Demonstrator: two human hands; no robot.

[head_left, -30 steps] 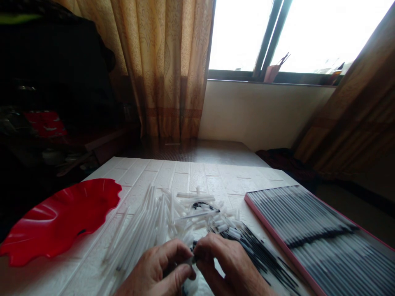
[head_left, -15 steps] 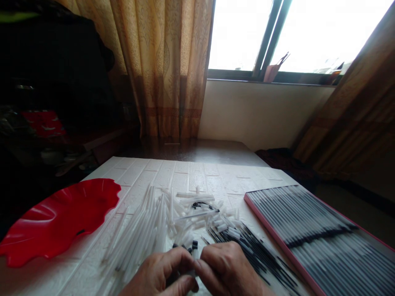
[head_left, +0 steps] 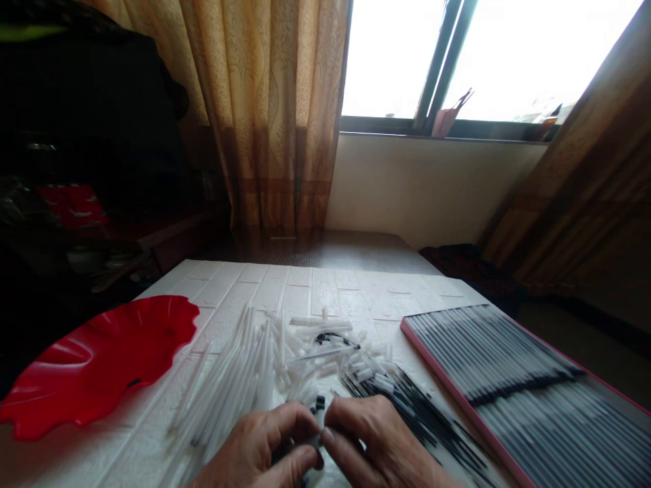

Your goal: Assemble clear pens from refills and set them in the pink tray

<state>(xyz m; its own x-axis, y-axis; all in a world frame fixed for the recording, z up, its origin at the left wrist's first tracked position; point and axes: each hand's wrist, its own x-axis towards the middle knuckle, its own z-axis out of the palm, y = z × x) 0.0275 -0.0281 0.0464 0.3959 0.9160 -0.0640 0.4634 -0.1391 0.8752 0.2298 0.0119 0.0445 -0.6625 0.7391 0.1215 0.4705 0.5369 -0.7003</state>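
Note:
At the bottom centre, my left hand (head_left: pixel 277 440) and my right hand (head_left: pixel 369 434) meet, fingers bent and pinched. A small translucent piece with a black end (head_left: pixel 320 404) stands up between the fingertips, held by my left hand. My right fingertips touch its lower part; whether they hold anything is hidden. Long clear tubes (head_left: pixel 244 373) lie left of and beyond my left hand. Short clear caps (head_left: pixel 363 369) are heaped beyond both hands. Thin black refills (head_left: pixel 432 420) lie beside my right hand.
A red wavy-edged dish (head_left: pixel 102 359) sits at the left of the white brick-patterned table cover (head_left: pixel 310 278). At the right is a pink-edged tray (head_left: pixel 432 362) with rows of pens. Curtains and a window stand behind.
My hands have shifted slightly, and the fingers of my right hand have opened a small gap between them. The black-ended piece stays upright between the fingertips.

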